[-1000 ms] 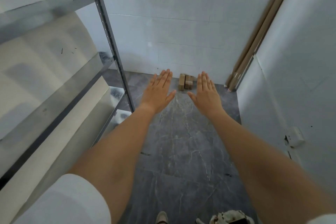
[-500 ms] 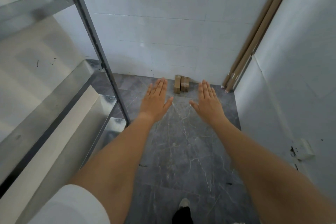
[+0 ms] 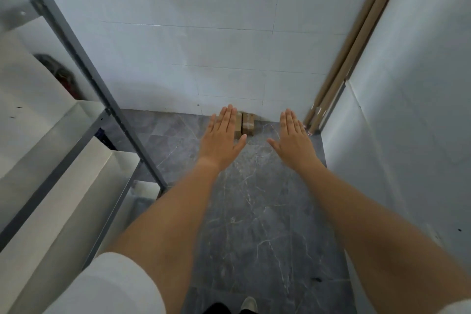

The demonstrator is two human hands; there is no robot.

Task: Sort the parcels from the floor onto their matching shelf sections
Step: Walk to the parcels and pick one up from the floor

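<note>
While both arms reach forward over the floor [image 3: 254,224], the left hand [image 3: 221,139] and right hand [image 3: 293,138] hang palm-down, fingers straight and close together, thumbs splayed inward, holding nothing. Two brown parcels [image 3: 247,123] sit side by side on the floor, against the base of the back wall [image 3: 191,58]. Left fingers [image 3: 226,117] overlap the left parcel in view, hiding most of it; contact cannot be told, hand looks well above and nearer the camera. Right parcel shows clear tape across its top. Right hand is apart from both parcels, off to their right. Shelf [image 3: 63,160] of grey metal runs down the left side, its post [image 3: 84,66] slanting from top left to the floor; shelf boards look pale and bare where visible. Dark object [image 3: 58,71] sits behind the shelf near the wall, too blurred to identify, maybe a bag. Cardboard tubes [image 3: 356,41] lean in the right corner, feet on the floor just right of the right hand. White panel [image 3: 407,135] fills the right side. White sleeve [image 3: 114,285] covers the left upper arm at bottom left. Shoe tip [image 3: 249,304] shows at the bottom edge on grey marbled tile.
</note>
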